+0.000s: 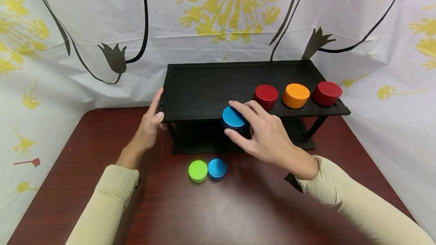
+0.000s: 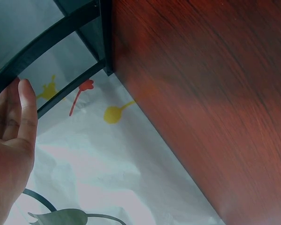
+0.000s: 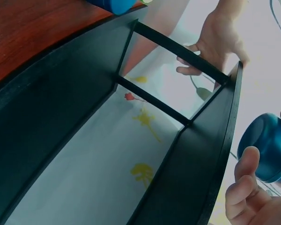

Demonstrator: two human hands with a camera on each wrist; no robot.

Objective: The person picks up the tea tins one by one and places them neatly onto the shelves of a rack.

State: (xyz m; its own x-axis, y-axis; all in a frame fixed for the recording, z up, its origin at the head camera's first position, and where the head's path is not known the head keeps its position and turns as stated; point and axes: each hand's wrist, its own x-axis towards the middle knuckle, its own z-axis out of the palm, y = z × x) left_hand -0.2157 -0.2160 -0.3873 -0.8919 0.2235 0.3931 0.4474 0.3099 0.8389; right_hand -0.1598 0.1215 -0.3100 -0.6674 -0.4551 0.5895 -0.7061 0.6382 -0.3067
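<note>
Blue cylinder (image 1: 232, 117) pinched between right-hand fingers (image 1: 246, 111).

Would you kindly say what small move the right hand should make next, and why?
Perhaps set the held blue container onto the black shelf, left of the leftmost red container: the right hand has it near the front edge, where that one, an orange container and another red container form a row beside bare surface.

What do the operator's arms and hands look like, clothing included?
The left sleeve and right sleeve are long, plain beige and wrinkled near the wrists. The left hand and right hand are bare, with no gloves showing. A dark piece sticks out below the right sleeve; a smaller dark edge shows at the left. I can't tell what either is.
</note>
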